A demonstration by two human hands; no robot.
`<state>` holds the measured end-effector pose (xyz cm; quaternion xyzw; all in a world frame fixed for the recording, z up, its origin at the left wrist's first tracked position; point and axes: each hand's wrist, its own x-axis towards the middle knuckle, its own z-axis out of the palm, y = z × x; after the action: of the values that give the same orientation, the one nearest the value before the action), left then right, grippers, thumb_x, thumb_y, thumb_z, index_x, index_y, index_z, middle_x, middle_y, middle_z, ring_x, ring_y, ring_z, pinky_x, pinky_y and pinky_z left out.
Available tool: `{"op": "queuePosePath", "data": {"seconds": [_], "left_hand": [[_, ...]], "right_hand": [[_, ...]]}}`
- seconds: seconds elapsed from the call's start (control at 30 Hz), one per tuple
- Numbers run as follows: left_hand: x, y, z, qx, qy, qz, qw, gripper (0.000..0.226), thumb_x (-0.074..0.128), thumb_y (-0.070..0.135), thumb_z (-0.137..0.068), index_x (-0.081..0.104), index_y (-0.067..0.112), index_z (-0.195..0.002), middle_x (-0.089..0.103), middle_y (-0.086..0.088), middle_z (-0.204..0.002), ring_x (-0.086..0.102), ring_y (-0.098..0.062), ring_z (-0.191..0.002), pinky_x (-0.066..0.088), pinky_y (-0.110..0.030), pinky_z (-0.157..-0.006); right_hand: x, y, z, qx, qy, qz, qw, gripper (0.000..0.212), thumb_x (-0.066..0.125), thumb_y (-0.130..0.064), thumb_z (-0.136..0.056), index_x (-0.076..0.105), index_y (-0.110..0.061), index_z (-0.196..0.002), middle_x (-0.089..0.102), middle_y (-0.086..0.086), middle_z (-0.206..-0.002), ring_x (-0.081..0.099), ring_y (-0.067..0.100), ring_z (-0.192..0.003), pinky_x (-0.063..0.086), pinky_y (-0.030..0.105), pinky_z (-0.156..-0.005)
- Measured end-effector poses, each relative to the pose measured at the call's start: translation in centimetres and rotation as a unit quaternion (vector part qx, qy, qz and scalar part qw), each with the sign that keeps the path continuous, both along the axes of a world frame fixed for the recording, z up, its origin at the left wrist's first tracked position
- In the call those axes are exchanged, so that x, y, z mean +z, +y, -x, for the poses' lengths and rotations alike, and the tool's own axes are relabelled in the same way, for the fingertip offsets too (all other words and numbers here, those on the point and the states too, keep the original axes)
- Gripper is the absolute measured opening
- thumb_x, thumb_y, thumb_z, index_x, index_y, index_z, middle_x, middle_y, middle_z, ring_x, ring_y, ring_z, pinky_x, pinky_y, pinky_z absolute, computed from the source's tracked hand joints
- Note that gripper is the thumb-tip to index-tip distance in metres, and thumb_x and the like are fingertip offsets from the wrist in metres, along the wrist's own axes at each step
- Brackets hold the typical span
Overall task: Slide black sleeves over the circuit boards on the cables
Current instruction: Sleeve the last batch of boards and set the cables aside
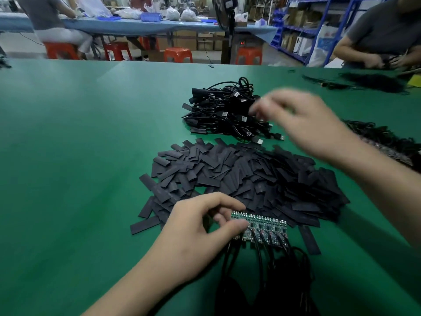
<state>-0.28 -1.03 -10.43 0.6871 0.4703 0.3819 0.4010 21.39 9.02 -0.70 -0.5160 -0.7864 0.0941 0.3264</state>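
A wide heap of flat black sleeves [250, 176] lies in the middle of the green table [68, 144]. At its near edge, my left hand [200, 231] pinches a row of several green circuit boards [264, 226], and black cables [268, 274] trail from them toward me. Beyond the sleeves sits a pile of finished black cables [225, 110]. My right hand [303, 119] hovers blurred over that pile's right side with fingers spread and nothing seen in it.
More cables with bare boards [385, 142] lie at the right edge. A person [385, 35] works at the far right behind another dark pile [373, 82]. Orange stools [177, 54], a fan stand [230, 30] and a blue bench stand beyond the table.
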Motion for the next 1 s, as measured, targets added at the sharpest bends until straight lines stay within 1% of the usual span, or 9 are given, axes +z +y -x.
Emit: {"op": "queuePosePath", "data": {"seconds": [0.07, 0.13, 0.2, 0.27, 0.37, 0.57, 0.67, 0.9, 1.0], "left_hand": [[0.2, 0.1, 0.0, -0.003, -0.068, 0.039, 0.997, 0.017, 0.084, 0.024, -0.082, 0.079, 0.034, -0.095, 0.067, 0.006, -0.073, 0.055, -0.005, -0.067, 0.043, -0.020, -0.066], [0.4, 0.1, -0.1, -0.007, -0.107, 0.053, 0.993, 0.018, 0.083, 0.026, -0.077, 0.081, 0.031, -0.094, 0.069, 0.005, -0.073, 0.056, -0.009, -0.068, 0.046, -0.022, -0.067], [0.6, 0.0, -0.2, -0.009, -0.143, 0.064, 0.988, 0.024, 0.083, 0.028, -0.071, 0.082, 0.028, -0.095, 0.075, -0.002, -0.079, 0.062, -0.013, -0.071, 0.051, -0.021, -0.070], [0.8, -0.2, -0.2, -0.010, -0.173, 0.071, 0.982, 0.030, 0.083, 0.028, -0.068, 0.081, 0.026, -0.097, 0.075, -0.004, -0.080, 0.066, -0.013, -0.072, 0.053, -0.016, -0.070], [1.1, -0.3, -0.2, -0.013, -0.200, 0.088, 0.976, 0.034, 0.083, 0.026, -0.066, 0.080, 0.025, -0.100, 0.074, -0.002, -0.076, 0.068, -0.008, -0.070, 0.052, -0.013, -0.069], [1.4, -0.3, -0.3, -0.015, -0.267, 0.160, 0.950, 0.042, 0.085, 0.021, -0.061, 0.081, 0.022, -0.103, 0.068, 0.002, -0.067, 0.065, -0.005, -0.062, 0.051, -0.012, -0.065], [1.3, -0.2, -0.4, -0.022, -0.273, 0.191, 0.943, 0.048, 0.095, 0.015, -0.058, 0.081, 0.021, -0.104, 0.067, 0.001, -0.066, 0.062, -0.006, -0.059, 0.051, -0.012, -0.062], [1.2, -0.1, -0.6, -0.038, -0.284, 0.237, 0.928, 0.047, 0.087, 0.024, -0.063, 0.081, 0.019, -0.109, 0.071, -0.002, -0.071, 0.060, -0.009, -0.060, 0.054, -0.016, -0.068], [1.1, -0.1, -0.8, -0.044, -0.295, 0.246, 0.922, 0.047, 0.085, 0.025, -0.063, 0.080, 0.019, -0.110, 0.078, -0.007, -0.086, 0.070, -0.012, -0.071, 0.057, -0.019, -0.076]], "right_hand": [[-2.4, -4.9, -0.1, 0.044, -0.005, 0.072, 0.996, 0.027, 0.052, -0.047, -0.102, 0.073, -0.032, -0.106, 0.070, -0.019, -0.105, 0.062, -0.004, -0.100, 0.049, 0.023, -0.087], [-4.4, -8.3, 0.4, 0.062, -0.004, 0.132, 0.989, 0.029, 0.051, -0.057, -0.096, 0.072, -0.039, -0.105, 0.069, -0.026, -0.103, 0.062, -0.009, -0.101, 0.048, 0.018, -0.085], [-5.8, -10.1, 0.7, 0.065, 0.011, 0.173, 0.983, 0.023, 0.056, -0.056, -0.091, 0.071, -0.041, -0.100, 0.068, -0.030, -0.099, 0.063, -0.010, -0.095, 0.044, 0.014, -0.076], [-6.5, -10.5, 0.9, 0.057, 0.039, 0.200, 0.977, 0.012, 0.063, -0.050, -0.092, 0.071, -0.040, -0.092, 0.069, -0.028, -0.093, 0.063, -0.009, -0.090, 0.042, 0.018, -0.073], [-6.6, -10.5, 0.6, 0.059, 0.106, 0.233, 0.965, 0.008, 0.071, -0.042, -0.092, 0.073, -0.035, -0.089, 0.072, -0.022, -0.090, 0.065, -0.006, -0.086, 0.044, 0.026, -0.079], [-7.0, -10.7, 0.9, 0.087, 0.169, 0.258, 0.947, 0.007, 0.070, -0.034, -0.095, 0.074, -0.029, -0.092, 0.073, -0.012, -0.090, 0.066, 0.000, -0.086, 0.050, 0.037, -0.090], [-7.2, -10.5, 0.7, 0.104, 0.196, 0.277, 0.935, 0.007, 0.071, -0.030, -0.096, 0.075, -0.026, -0.091, 0.073, -0.010, -0.086, 0.065, 0.000, -0.082, 0.047, 0.031, -0.083], [-7.9, -10.3, 0.3, 0.135, 0.271, 0.321, 0.898, 0.007, 0.071, -0.017, -0.094, 0.076, -0.015, -0.090, 0.073, -0.010, -0.079, 0.064, -0.002, -0.075, 0.045, 0.012, -0.073], [-8.0, -10.2, 0.4, 0.152, 0.301, 0.332, 0.881, 0.010, 0.071, -0.025, -0.087, 0.076, -0.016, -0.090, 0.074, -0.009, -0.081, 0.066, -0.002, -0.075, 0.047, 0.011, -0.072]]}}
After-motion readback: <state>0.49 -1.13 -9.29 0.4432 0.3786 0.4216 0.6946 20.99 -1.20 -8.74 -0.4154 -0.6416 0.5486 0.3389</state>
